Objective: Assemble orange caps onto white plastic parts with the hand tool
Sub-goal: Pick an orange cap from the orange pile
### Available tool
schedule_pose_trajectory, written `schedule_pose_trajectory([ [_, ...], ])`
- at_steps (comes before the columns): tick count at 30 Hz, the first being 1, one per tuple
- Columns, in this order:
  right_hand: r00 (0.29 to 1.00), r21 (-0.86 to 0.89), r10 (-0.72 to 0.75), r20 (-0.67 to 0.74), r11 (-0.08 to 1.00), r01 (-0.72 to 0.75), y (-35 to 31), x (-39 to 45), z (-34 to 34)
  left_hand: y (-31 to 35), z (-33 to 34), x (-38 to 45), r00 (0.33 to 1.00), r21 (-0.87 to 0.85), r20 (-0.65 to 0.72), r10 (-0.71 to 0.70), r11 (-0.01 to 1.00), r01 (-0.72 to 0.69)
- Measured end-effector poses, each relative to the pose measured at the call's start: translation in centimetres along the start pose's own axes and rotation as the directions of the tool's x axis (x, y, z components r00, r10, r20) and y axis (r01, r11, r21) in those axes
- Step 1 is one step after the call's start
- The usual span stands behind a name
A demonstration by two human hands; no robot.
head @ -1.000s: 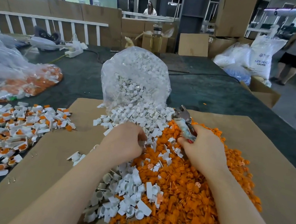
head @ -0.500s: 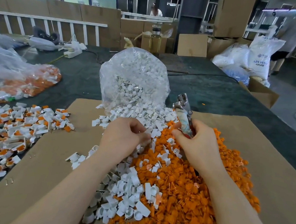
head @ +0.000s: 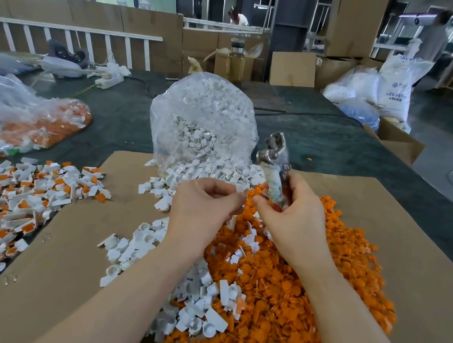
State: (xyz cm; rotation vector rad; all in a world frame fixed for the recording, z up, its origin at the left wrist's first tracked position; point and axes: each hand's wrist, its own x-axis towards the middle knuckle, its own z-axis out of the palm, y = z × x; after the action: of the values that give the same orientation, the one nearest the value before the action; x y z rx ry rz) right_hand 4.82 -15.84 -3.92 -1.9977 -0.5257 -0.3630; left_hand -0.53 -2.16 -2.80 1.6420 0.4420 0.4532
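Observation:
A heap of orange caps [head: 286,286] covers the cardboard sheet [head: 407,246] in front of me, mixed with loose white plastic parts [head: 202,314]. My right hand [head: 290,220] grips the metal hand tool [head: 275,162], its jaws pointing up and away. My left hand [head: 205,205] is raised above the heap, its fingertips pinching a small white part [head: 241,194] close to the right thumb. What the right fingertips hold besides the tool is too small to tell.
A clear bag of white parts [head: 205,121] spills onto the cardboard behind my hands. Assembled white-and-orange pieces [head: 29,203] lie at the left. Another bag with orange pieces [head: 29,122] sits at far left. Boxes and sacks [head: 393,85] stand beyond the dark table.
Both hands have lifted off the heap and come together. The tool has swung from lying low over the caps to standing nearly upright. The left hand now pinches a white part.

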Motion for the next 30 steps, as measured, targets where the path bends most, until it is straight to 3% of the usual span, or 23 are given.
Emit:
schedule_pose_trajectory([
  [10,0.999,0.029,-0.023,-0.034,0.999,0.024,-0.3,-0.3,0.0,-0.1,0.6,-1.1,0.967,0.181,-0.013,0.254,0.952,-0.248],
  [16,0.998,0.015,-0.044,-0.037,0.999,0.044,-0.3,-0.3,0.0,-0.2,0.6,-1.2,0.948,0.215,0.004,0.319,0.925,-0.313],
  [30,0.995,0.049,-0.060,0.075,0.997,0.056,-0.4,-0.2,-0.1,-0.7,0.7,-0.7,0.966,0.192,-0.087,0.244,0.955,-0.224],
])
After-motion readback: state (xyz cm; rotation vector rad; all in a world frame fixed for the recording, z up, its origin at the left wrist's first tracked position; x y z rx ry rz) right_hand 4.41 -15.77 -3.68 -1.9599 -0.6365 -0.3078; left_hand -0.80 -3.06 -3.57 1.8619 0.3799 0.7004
